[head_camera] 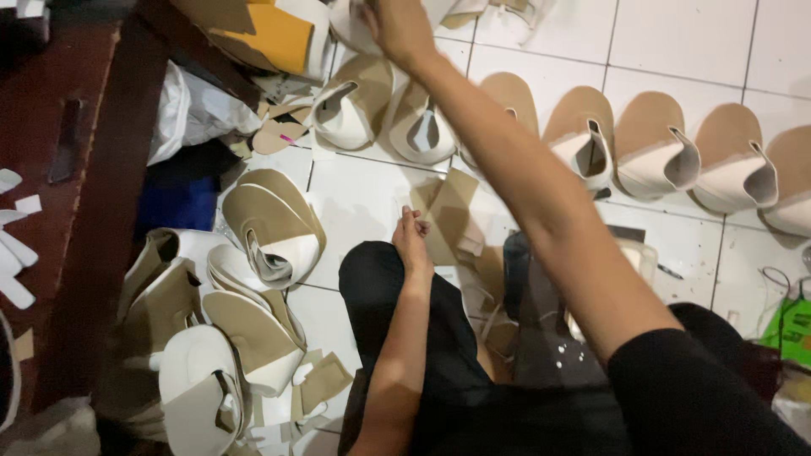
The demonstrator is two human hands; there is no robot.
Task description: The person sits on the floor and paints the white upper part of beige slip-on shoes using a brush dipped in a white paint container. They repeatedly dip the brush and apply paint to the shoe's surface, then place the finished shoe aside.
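Far at the top edge, right hand (399,29) stretched across the scene, fingers down on a cream-white and tan curved shoe-upper piece (351,25) in the far pile; grip partly cut off by the frame, so cannot tell whether closed on it or only touching. Just near that pile, two more tan-and-white shoe uppers (384,114) lying side by side on the white tiled floor (676,34). To the right, a row of tan-and-white uppers (655,148) lined up along the floor, overlapping one another. Left hand (412,241) resting low in the middle on a black-clad knee (376,279), fingers curled loosely, touching a flat tan cardboard-like cut piece (448,211) lying on the floor. Near left, a heap of tan and white uppers (253,279) stacked and nested. Far left, a dark reddish-brown wooden tabletop (51,127) with small white strips (13,245) on it. Far centre-left, a yellow sheet (274,34). At the right edge, a green bag (794,329).
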